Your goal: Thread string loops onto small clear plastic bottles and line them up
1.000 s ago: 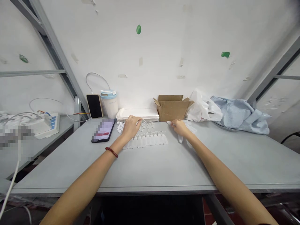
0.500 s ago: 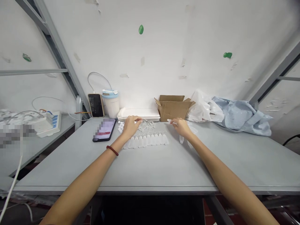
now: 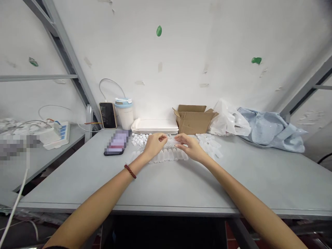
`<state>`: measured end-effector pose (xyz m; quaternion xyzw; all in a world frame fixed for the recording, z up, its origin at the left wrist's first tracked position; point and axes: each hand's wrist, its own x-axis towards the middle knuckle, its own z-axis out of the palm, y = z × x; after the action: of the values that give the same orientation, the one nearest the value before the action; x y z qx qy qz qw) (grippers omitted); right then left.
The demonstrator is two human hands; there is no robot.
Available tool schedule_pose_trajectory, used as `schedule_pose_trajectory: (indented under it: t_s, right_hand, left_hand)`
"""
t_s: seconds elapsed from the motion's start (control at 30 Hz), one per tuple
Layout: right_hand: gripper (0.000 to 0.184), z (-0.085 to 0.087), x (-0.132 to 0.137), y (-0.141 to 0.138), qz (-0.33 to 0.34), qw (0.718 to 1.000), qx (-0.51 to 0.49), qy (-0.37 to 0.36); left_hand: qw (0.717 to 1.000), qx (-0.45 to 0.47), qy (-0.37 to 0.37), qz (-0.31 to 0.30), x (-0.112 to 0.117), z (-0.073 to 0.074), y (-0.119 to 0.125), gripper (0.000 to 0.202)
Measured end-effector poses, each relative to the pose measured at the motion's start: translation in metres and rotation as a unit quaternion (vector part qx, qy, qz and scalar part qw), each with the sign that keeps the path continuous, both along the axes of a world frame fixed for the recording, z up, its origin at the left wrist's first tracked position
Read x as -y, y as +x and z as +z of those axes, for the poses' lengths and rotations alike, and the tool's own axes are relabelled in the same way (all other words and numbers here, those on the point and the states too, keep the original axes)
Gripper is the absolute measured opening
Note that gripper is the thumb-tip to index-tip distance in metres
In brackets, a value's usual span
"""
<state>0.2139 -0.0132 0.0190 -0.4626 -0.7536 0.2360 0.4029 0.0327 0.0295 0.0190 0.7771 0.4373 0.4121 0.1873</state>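
Note:
My right hand (image 3: 190, 147) pinches a small translucent white sleeve-like piece (image 3: 171, 141) between thumb and fingers, above the table's middle. Close on its left, my left hand (image 3: 156, 144) has thumb and fingertips pressed together; what they hold is too small to make out. Thin white cords (image 3: 169, 136) lie right behind the fingertips. Below both hands runs a row of similar translucent pieces (image 3: 168, 155) with cords at their upper ends, partly covered by my left hand. Loose translucent pieces (image 3: 211, 147) are heaped beyond my right hand. Small white caps (image 3: 138, 139) are piled left of my left hand.
Along the wall stand a propped phone (image 3: 108, 115), a lidded cup (image 3: 126, 116), a white stack (image 3: 155, 126), an open cardboard box (image 3: 194, 121), a white plastic bag (image 3: 228, 121) and a light blue cloth (image 3: 269, 129). Another phone (image 3: 118, 141) lies flat at left.
My right hand has moved left from the loose pieces with a translucent piece. My left hand has shifted right and slightly nearer, so both hands now meet over the row.

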Motion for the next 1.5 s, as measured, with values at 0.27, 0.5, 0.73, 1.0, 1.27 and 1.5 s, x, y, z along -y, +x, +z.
schedule_pose_trajectory:
  t_s: [0.27, 0.5, 0.73, 1.0, 1.27, 1.5]
  right_hand:
    - [0.02, -0.004, -0.005, 0.003, -0.013, 0.997, 0.064, 0.036]
    - [0.019, -0.002, -0.004, 0.003, -0.03, 0.995, 0.088, 0.044]
    - [0.021, -0.004, -0.003, 0.002, -0.03, 0.993, 0.102, 0.044]
    - [0.029, -0.004, -0.003, 0.002, -0.037, 0.994, 0.091, 0.047]
    - [0.038, 0.0, 0.003, -0.002, -0.021, 0.998, 0.056, 0.029]
    - [0.031, 0.004, 0.006, -0.004, -0.022, 0.999, 0.034, 0.004]
  left_hand:
    - [0.998, -0.009, 0.027, -0.049, 0.009, 0.001, 0.004, 0.014]
    - [0.997, 0.02, 0.049, -0.049, 0.009, -0.003, 0.005, 0.013]
    - [0.993, 0.016, 0.102, -0.057, 0.014, -0.003, 0.007, 0.013]
    - [0.983, 0.012, 0.169, -0.066, 0.015, -0.005, 0.009, 0.015]
    - [0.978, 0.019, 0.2, -0.062, 0.016, -0.007, 0.01, 0.018]
    - [0.98, 0.007, 0.191, -0.064, 0.018, -0.008, 0.01, 0.019]
